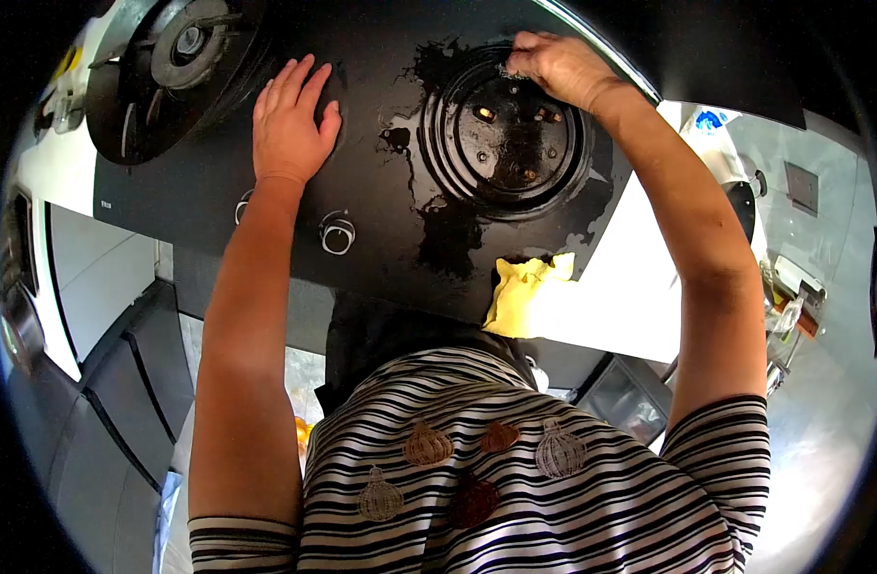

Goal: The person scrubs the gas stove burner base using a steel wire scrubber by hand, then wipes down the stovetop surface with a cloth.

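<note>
My left hand lies on the black cooktop with its fingers spread, holding nothing. At the far edge of the round burner recess, my right hand has its fingers curled together on the rim. What is under those fingers is too small to make out. The recess is wet and shiny, with small metal fittings in its floor, and dark wet patches surround it. A crumpled yellow cloth lies at the near edge of the cooktop, partly over the white counter.
Another burner with its black pan support stands at the far left. Two knobs, one of them at the near edge, sit by my left forearm. Kitchen items are at the right, and dark cabinets at the lower left.
</note>
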Tool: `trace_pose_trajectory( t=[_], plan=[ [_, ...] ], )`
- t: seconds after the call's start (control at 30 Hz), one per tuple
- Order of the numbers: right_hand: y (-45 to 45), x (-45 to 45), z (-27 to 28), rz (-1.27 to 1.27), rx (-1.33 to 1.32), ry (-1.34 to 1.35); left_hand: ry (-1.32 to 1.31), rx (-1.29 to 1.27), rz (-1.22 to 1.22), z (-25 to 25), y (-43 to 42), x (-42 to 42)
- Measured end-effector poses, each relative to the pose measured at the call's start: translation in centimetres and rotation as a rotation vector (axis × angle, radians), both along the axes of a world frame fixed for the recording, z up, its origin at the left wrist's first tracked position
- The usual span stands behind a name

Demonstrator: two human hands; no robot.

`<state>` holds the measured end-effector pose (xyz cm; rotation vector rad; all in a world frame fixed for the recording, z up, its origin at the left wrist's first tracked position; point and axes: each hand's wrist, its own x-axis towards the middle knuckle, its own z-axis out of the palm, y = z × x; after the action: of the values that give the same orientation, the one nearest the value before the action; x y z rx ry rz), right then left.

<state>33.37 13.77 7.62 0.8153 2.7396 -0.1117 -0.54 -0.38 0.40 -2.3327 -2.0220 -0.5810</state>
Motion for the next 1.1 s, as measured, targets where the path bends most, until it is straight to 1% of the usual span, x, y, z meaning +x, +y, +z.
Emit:
trace_pose_trajectory(
  t=[0.03,0.1,0.13,0.17,0.23,0.33,0.37,0.47,0.57,0.63,0.7,0.73,0.77,0.83,0.87,0.9,0.97,1.03,1.07,1.1],
  plan=[
    [-0.3,-0.2,-0.1,0.002,-0.002,-0.005,0.001,0.003,-0.001,-0.1,0.0,0.0],
    [-0.7,-1.6,-0.2,0.104,0.072,0.116,-0.003,0.016,0.000,-0.2,0.2,0.2],
    [-0.7,-2.6,-0.4,0.165,0.000,0.112,0.003,0.007,0.006,-0.1,0.1,0.2],
    [-1.3,-3.6,-0.8,0.231,0.000,0.133,0.013,-0.004,0.012,-0.1,0.2,0.1],
    [-2.1,-5.1,0.2,0.314,-0.035,0.089,0.008,0.002,0.010,-0.1,0.1,0.0],
    [-0.5,-4.3,0.2,0.339,-0.094,0.136,-0.012,0.005,0.003,-0.3,0.0,0.0],
    [0.4,-3.8,0.1,0.343,-0.014,0.072,-0.023,0.008,-0.002,-0.3,0.1,-0.1],
    [0.4,-2.0,-1.2,0.192,0.060,0.045,-0.032,0.012,0.004,-0.3,0.1,-0.1],
    [-1.2,-3.9,-0.3,0.240,0.038,0.032,-0.022,0.015,0.009,-0.3,0.1,0.0],
    [-2.5,-5.6,-0.3,0.361,-0.074,0.103,-0.015,0.007,0.011,-0.2,0.2,0.1],
    [-3.5,-6.6,-0.2,0.498,-0.061,0.100,-0.001,-0.017,0.013,-0.2,-0.1,-0.1],
    [-2.9,-6.7,0.6,0.410,-0.168,-0.027,-0.009,0.001,0.005,-0.3,-0.1,-0.1],
    [-2.9,-6.7,0.8,0.422,-0.157,-0.023,-0.019,0.021,-0.002,-0.4,0.0,-0.1],
    [-0.4,-5.5,0.7,0.303,-0.021,-0.026,-0.023,0.015,0.007,-0.3,0.0,-0.2],
    [-0.1,-5.0,0.6,0.307,-0.057,-0.001,-0.028,0.009,0.005,-0.3,0.1,-0.1],
    [-1.2,-5.0,0.2,0.266,0.029,0.041,-0.027,0.003,0.012,-0.3,-0.1,-0.2],
    [-1.5,-4.8,0.0,0.295,0.025,0.016,-0.011,0.024,0.003,-0.3,0.1,0.0],
    [-4.0,-6.7,0.0,0.440,-0.092,0.047,-0.018,0.017,0.002,-0.2,0.2,0.1],
    [-4.0,-6.6,-0.4,0.466,-0.048,0.081,-0.023,0.004,0.009,-0.2,0.1,0.0],
    [-4.4,-7.5,0.3,0.601,-0.096,-0.009,-0.013,0.004,0.005,-0.1,0.2,-0.2]
  ],
)
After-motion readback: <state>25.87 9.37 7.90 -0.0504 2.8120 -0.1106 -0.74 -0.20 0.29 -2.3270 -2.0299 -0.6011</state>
